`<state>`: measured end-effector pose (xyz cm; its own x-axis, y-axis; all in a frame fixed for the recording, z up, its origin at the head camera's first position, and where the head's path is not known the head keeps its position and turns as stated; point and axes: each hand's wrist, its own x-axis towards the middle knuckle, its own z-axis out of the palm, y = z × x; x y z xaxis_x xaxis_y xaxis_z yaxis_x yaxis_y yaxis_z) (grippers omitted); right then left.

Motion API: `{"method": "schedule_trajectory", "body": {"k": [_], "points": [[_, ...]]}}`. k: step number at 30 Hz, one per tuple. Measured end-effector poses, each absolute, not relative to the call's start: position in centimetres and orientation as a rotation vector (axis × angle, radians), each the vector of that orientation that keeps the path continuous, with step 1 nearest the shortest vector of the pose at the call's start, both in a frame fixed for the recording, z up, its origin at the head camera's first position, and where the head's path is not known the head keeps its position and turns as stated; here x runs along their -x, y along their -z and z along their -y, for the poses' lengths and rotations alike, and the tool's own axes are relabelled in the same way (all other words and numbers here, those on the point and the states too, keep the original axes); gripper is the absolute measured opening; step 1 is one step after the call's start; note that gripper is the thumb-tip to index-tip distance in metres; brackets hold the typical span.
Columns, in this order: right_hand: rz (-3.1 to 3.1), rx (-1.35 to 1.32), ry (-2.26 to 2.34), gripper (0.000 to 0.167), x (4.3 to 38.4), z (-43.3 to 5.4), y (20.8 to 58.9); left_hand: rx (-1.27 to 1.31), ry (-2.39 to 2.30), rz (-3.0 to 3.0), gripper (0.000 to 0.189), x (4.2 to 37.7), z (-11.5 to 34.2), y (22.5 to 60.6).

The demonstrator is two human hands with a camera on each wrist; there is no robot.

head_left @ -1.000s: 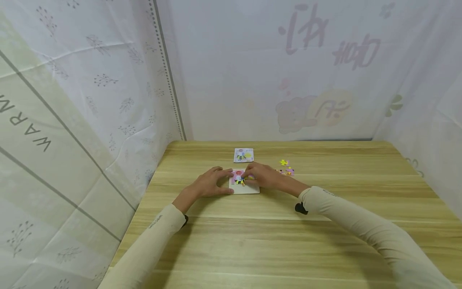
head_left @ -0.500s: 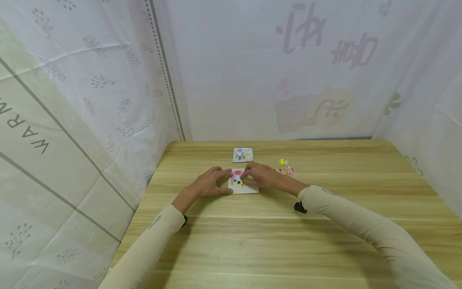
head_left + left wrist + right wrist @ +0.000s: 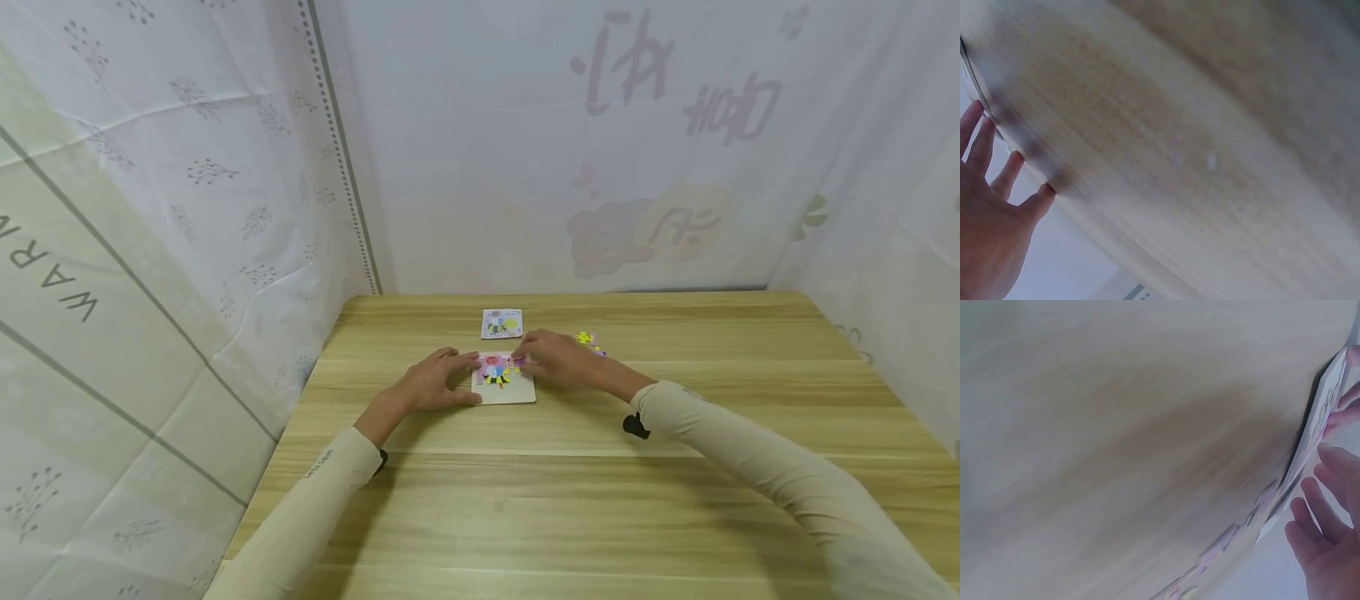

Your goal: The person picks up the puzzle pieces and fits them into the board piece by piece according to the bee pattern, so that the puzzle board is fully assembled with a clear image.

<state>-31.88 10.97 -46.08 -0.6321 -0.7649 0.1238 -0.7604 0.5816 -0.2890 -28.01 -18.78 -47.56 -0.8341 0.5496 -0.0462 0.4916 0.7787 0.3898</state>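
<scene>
In the head view a pale puzzle board lies on the table, its upper part covered by joined pieces of a bee picture. My left hand steadies the board's left side, thumb and fingers spread along that edge. Its fingers also look straight in the left wrist view. Over the board's upper right, my right hand pinches a pinkish-purple puzzle piece between thumb and forefinger; the hand partly hides it. The other fingers are loosely bent in the right wrist view, where the board appears edge-on.
Loose puzzle pieces lie right of the board, some hidden behind the right hand. Behind the board lies a small picture card with a bee. The wooden table ends at fabric walls on the back and sides.
My right hand has shifted slightly right and away from the bee's middle, uncovering its blue part and the purple piece at its fingertips. My left hand keeps its place on the board.
</scene>
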Motion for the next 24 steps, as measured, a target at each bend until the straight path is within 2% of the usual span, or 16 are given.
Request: {"method": "schedule_trajectory", "body": {"k": [4, 14, 24], "points": [[-2.789, 1.363, 0.539, 0.025, 32.0, -11.9, 45.9, -0.819, -0.546, -2.809, 0.074, 28.0, 18.8, 47.6], [-2.867, 1.190, 0.437, 0.028, 33.4, -14.2, 46.1, -0.801, -0.547, -2.811, 0.075, 27.9, 18.7, 47.5], [-2.906, 1.245, 0.480, 0.028, 34.5, -16.6, 46.1, -0.804, -0.561, -2.815, 0.074, 27.8, 18.7, 47.3]]}}
